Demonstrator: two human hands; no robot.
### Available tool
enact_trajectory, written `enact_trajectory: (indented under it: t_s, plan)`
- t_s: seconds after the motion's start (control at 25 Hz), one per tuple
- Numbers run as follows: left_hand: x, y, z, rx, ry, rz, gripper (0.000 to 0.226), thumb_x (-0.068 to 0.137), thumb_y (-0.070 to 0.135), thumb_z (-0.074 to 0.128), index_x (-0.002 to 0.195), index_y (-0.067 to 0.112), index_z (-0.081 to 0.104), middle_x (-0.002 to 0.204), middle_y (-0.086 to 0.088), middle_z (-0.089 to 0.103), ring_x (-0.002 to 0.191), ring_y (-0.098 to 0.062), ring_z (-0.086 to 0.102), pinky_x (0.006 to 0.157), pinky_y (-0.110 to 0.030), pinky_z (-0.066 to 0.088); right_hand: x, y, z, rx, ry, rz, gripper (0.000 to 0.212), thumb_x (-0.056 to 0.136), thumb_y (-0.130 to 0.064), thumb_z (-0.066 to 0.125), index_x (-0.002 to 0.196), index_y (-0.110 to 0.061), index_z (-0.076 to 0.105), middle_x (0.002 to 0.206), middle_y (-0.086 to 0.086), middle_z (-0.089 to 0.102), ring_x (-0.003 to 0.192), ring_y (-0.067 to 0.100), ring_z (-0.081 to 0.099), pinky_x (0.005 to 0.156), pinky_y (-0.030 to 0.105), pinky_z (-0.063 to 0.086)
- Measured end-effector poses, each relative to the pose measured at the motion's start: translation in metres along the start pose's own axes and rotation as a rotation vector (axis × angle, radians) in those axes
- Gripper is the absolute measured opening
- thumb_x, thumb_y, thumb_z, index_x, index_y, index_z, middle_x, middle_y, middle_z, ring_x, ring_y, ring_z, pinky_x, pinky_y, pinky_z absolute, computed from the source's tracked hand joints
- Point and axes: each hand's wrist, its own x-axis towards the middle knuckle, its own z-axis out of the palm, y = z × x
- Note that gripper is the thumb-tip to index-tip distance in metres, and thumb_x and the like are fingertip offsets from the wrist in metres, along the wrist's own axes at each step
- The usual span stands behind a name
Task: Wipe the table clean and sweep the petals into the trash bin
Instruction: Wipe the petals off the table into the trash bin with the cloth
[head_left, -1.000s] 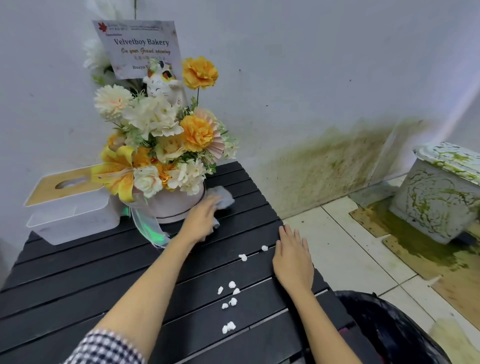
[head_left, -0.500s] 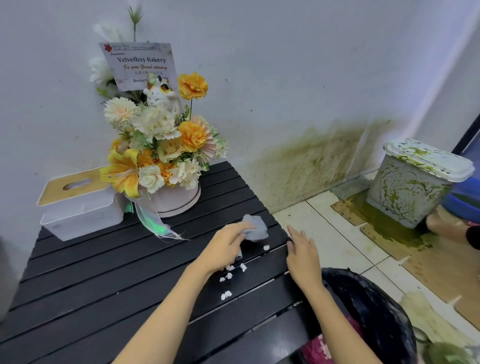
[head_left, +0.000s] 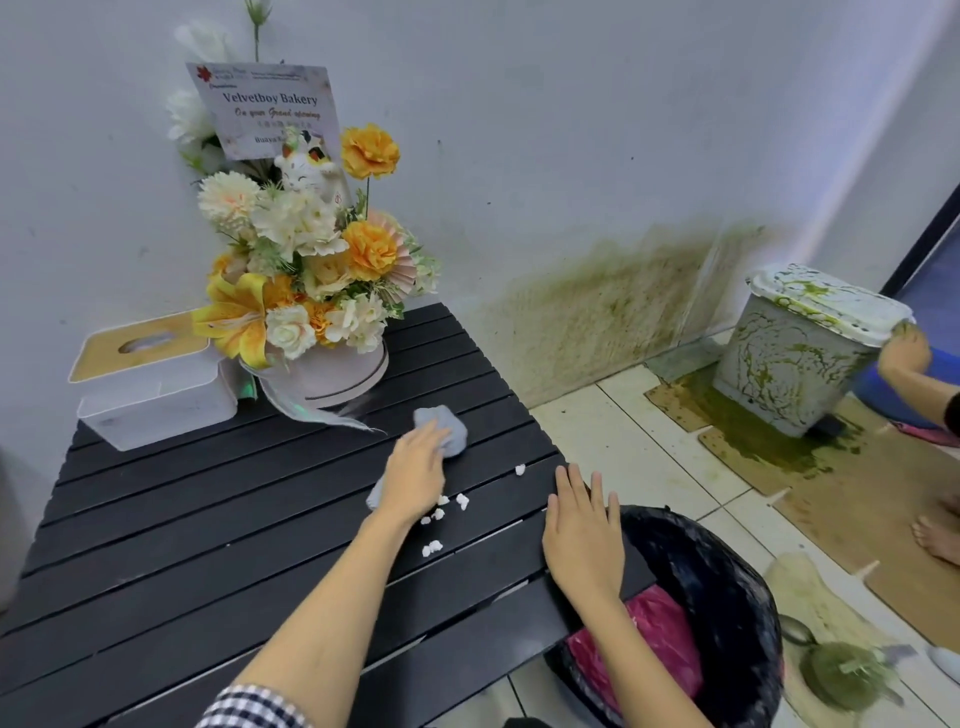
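Sweeping: left hand (head_left: 415, 475) is grasping grey cloth (head_left: 447, 431) on black slatted table (head_left: 208, 519), white petals (head_left: 441, 512) lying just beside it; right hand (head_left: 582, 530) is resting flat, fingers released, at table edge above trash bin (head_left: 727, 597); low continuous strokes binward advised, slat gaps risking strays.

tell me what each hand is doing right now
Left hand: holding the grey cloth on the table.
Right hand: open, flat at the table edge, holding nothing.
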Motion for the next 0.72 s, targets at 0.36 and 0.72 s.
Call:
enact_trajectory:
  t_s: [0.36, 0.72]
  plan:
    - [0.011, 0.038, -0.021, -0.006, -0.124, 0.234, 0.034, 0.095, 0.001, 0.040, 0.123, 0.006, 0.058, 0.126, -0.016, 0.060, 0.112, -0.032, 0.057, 0.090, -0.033, 0.042, -0.004, -0.002, -0.009, 0.047, -0.036, 0.002, 0.049, 0.103, -0.029, 0.017, 0.150, -0.016, 0.016, 0.160, 0.000, 0.011, 0.149, 0.021, 0.002, 0.121, 0.037, -0.002]
    - [-0.012, 0.057, 0.023, 0.013, -0.364, 0.396, 0.042, 0.096, -0.001, 0.037, 0.134, 0.009, 0.052, 0.143, -0.009, 0.050, 0.134, -0.025, 0.042, 0.111, -0.027, 0.030, 0.000, 0.002, -0.006, 0.159, 0.044, 0.059, 0.051, 0.102, -0.018, 0.022, 0.150, -0.009, 0.008, 0.160, 0.007, 0.010, 0.149, 0.019, 0.005, 0.121, 0.031, 0.000]
